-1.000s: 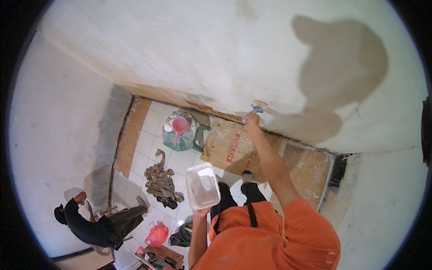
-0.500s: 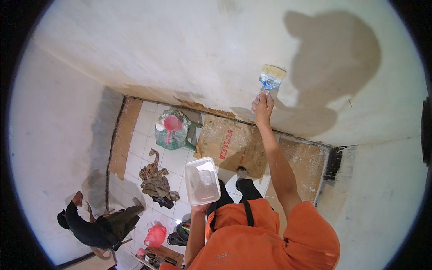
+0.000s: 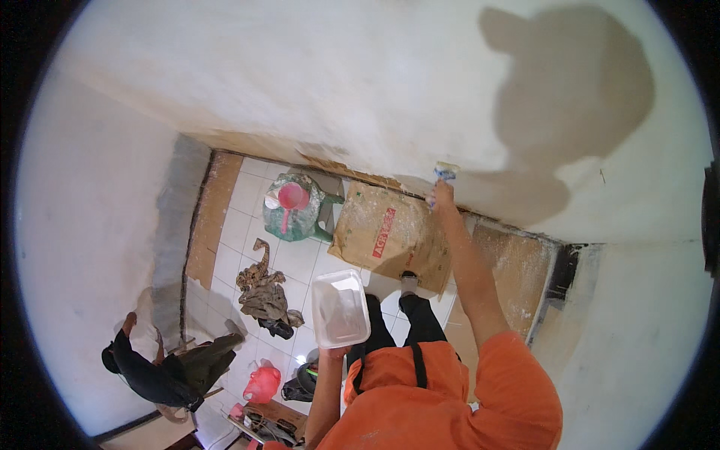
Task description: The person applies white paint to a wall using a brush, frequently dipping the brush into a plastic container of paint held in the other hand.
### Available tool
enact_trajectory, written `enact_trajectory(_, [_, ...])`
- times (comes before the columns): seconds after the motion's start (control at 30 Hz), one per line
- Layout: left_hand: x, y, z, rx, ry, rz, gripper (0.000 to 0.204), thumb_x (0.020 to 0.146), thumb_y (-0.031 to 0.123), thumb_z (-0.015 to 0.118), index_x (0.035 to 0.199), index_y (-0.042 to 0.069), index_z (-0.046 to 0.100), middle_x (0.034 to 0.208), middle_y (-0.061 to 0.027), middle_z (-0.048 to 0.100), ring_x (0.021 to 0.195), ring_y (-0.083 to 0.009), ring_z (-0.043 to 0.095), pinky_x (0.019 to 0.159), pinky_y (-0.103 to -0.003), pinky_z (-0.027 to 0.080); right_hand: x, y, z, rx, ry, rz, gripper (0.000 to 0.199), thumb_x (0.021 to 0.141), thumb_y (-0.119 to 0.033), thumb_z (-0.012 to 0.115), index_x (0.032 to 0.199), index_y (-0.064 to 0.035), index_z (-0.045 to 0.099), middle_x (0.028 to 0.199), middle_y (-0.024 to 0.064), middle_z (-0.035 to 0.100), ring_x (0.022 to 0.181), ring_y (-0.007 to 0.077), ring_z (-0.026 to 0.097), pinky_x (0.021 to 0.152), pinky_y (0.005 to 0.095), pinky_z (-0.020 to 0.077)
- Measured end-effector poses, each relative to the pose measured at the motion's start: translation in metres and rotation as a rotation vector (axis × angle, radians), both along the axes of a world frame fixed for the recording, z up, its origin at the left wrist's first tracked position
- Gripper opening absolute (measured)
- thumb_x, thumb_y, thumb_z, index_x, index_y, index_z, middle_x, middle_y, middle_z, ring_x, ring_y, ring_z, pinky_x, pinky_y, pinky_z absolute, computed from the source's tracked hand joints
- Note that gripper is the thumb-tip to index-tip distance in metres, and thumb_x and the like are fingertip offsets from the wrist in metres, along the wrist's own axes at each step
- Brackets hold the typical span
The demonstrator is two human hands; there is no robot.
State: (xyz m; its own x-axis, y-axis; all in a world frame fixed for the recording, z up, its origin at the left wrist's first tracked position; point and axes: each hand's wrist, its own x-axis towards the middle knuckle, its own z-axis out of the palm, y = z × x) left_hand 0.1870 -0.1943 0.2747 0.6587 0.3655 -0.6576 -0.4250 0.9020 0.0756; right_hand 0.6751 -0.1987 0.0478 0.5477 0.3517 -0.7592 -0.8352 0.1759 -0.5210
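My right hand (image 3: 442, 194) is closed round the handle of a flat paintbrush (image 3: 445, 173) with pale bristles and a blue-and-silver ferrule. The bristles are at the lower part of the whitish wall (image 3: 337, 82); whether they touch it I cannot tell for sure. Close to my body, my left hand (image 3: 334, 352) grips the near end of a white rectangular plastic tub (image 3: 341, 309). Its fingers are mostly hidden under the tub. A thin whitish layer seems to lie inside, but what it is I cannot make out.
A green stool (image 3: 296, 225) bears a pink dipper (image 3: 292, 197). Flattened cardboard (image 3: 382, 232) lies along the wall's foot. Crumpled cloth (image 3: 264, 296), a red plastic bag (image 3: 262, 384) and a dark bag (image 3: 300, 386) are on the tiles. Another person (image 3: 161, 375) in dark clothes works at the left wall.
My right hand and the brush have come down the wall, nearer the floor edge. The tub stays in my left hand. The view has shifted slightly.
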Motion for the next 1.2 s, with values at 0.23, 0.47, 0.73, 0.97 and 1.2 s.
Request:
enact_trajectory(0.23, [-0.007, -0.008, 0.003, -0.002, -0.016, 0.006, 0.073, 0.089, 0.059, 0.052, 0.141, 0.008, 0.041, 0.131, -0.0195, 0.051, 0.11, -0.0371, 0.056, 0.09, -0.052, 0.049, -0.07, 0.03, 0.212, 0.12, -0.212, 0.03, 0.031, 0.099, -0.036, 0.051, 0.079, -0.0148, 0.043, 0.059, -0.0067, 0.033, 0.044, 0.0063, 0.03, 0.038, 0.0233, 0.0209])
enact_trajectory(0.47, [0.007, -0.009, 0.001, -0.042, -0.071, -0.044, 0.072, 0.089, 0.059, 0.051, 0.139, 0.007, 0.043, 0.126, -0.0182, 0.054, 0.108, -0.0355, 0.056, 0.091, -0.051, 0.048, -0.08, 0.026, 0.294, 0.176, -0.843, 0.027, 0.04, 0.101, -0.043, 0.046, 0.074, -0.0146, 0.04, 0.055, -0.0062, 0.032, 0.04, 0.0053, 0.028, 0.036, 0.0253, 0.0211])
enact_trajectory(0.73, [0.026, -0.011, 0.006, 0.089, -0.057, -0.082, 0.073, 0.09, 0.06, 0.049, 0.14, 0.008, 0.041, 0.129, -0.0197, 0.053, 0.112, -0.0369, 0.055, 0.091, -0.05, 0.048, -0.035, -0.013, 0.079, -0.173, -0.641, 0.08, 0.04, 0.101, -0.041, 0.044, 0.072, -0.013, 0.044, 0.051, -0.0045, 0.032, 0.038, 0.0087, 0.03, 0.035, 0.0259, 0.0237])
enact_trajectory(0.97, [0.022, -0.024, 0.022, -0.008, -0.122, -0.008, 0.071, 0.089, 0.058, 0.052, 0.141, 0.01, 0.042, 0.132, -0.0205, 0.051, 0.113, -0.0398, 0.053, 0.091, -0.054, 0.047, -0.006, -0.046, 0.167, 0.2, 0.015, -0.003, 0.015, 0.097, -0.016, 0.044, 0.084, -0.0092, 0.045, 0.06, -0.0039, 0.03, 0.045, 0.0076, 0.029, 0.034, 0.0237, 0.0233])
enact_trajectory(1.2, [0.035, -0.03, 0.057, -0.028, -0.207, -0.027, 0.069, 0.088, 0.054, 0.055, 0.139, 0.01, 0.044, 0.129, -0.0198, 0.052, 0.111, -0.0391, 0.053, 0.088, -0.055, 0.047, -0.004, -0.074, 0.453, 0.726, -0.102, 0.088, 0.004, 0.095, -0.004, 0.047, 0.094, -0.0031, 0.043, 0.074, -0.0016, 0.038, 0.056, 0.0049, 0.035, 0.041, 0.0187, 0.0256])
